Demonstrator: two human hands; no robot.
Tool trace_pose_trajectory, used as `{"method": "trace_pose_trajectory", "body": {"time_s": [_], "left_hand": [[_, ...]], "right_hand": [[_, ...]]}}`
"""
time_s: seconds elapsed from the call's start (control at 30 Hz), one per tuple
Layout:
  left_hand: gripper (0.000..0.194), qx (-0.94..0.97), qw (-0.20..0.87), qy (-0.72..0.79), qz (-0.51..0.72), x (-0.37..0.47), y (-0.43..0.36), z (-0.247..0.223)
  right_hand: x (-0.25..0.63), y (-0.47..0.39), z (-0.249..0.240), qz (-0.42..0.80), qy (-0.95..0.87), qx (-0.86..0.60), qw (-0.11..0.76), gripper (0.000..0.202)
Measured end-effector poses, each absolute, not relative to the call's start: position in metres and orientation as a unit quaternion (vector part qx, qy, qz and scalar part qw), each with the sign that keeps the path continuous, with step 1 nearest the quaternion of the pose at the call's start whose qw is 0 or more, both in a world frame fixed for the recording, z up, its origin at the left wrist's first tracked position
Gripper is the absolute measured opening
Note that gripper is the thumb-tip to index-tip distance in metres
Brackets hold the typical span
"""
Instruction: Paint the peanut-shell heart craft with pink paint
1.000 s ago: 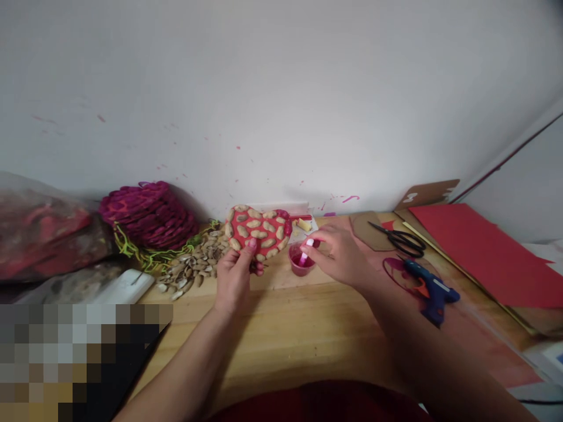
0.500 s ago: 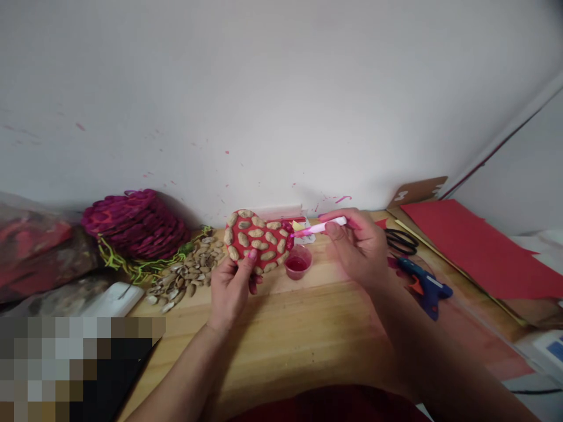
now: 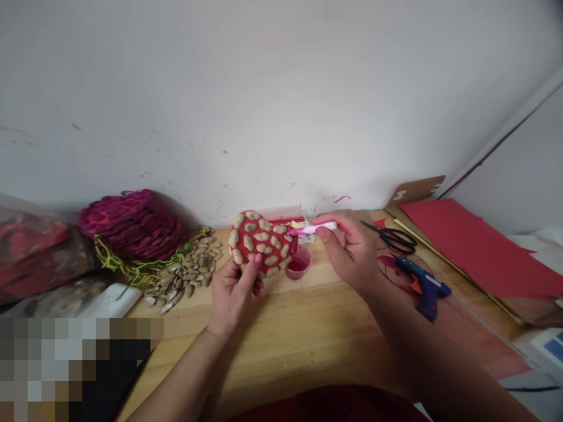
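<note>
A red piece (image 3: 254, 254) covered with peanut shells is tilted up above the wooden table (image 3: 272, 334), gripped from below by my left hand (image 3: 235, 293), thumb on its face. Most shells on it are plain tan; those along its right edge are magenta. My right hand (image 3: 349, 249) pinches a white brush (image 3: 321, 228), whose pink-stained tip meets the piece's upper right edge. Just below and right of the piece stands a small clear cup (image 3: 298, 264) with dark pink liquid.
Loose shells (image 3: 189, 272) and a stack of magenta pieces (image 3: 132, 225) lie left, beside a white box (image 3: 116, 300). On the right are black scissors (image 3: 398, 239), a blue glue gun (image 3: 424, 287) and red sheets (image 3: 475, 246). A wall (image 3: 272, 105) rises behind.
The shell-covered piece has turned slightly and shifted right. My right hand has moved a little left with the brush, its tip now over the piece's edge. More of the scissors shows.
</note>
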State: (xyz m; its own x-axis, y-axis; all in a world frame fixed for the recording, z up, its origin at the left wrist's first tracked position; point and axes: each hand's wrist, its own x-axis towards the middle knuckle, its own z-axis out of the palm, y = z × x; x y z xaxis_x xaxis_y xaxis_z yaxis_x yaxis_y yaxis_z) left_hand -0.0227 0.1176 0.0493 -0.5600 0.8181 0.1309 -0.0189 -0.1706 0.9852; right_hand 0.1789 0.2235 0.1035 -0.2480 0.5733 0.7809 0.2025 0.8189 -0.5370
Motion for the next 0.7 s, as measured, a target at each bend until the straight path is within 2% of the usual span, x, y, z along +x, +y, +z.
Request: {"method": "trace_pose_trajectory", "body": {"time_s": [0.7], "left_hand": [[0.037, 0.418, 0.240, 0.585, 0.653, -0.0253, 0.1166, 0.0442]], "right_hand": [[0.1791, 0.2201, 0.1075, 0.106, -0.801, -0.224, 0.545, 0.010]]}}
